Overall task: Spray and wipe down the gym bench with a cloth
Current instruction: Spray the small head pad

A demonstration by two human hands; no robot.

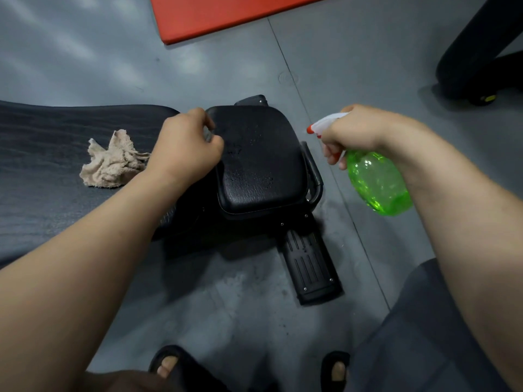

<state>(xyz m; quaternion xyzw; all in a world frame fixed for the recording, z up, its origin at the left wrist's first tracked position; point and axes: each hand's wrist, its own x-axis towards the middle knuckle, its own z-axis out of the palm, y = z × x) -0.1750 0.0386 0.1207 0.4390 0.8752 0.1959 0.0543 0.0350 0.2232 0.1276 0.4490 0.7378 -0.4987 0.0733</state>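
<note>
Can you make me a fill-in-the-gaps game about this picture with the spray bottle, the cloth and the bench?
1. The right hand holds a spray bottle whose see-through body is coloured ____.
2. The left hand grips the edge of the seat pad, whose colour is ____.
3. The beige cloth lies crumpled on the long bench pad, to the ____ of the left hand.

Missing words: green; black; left.
</note>
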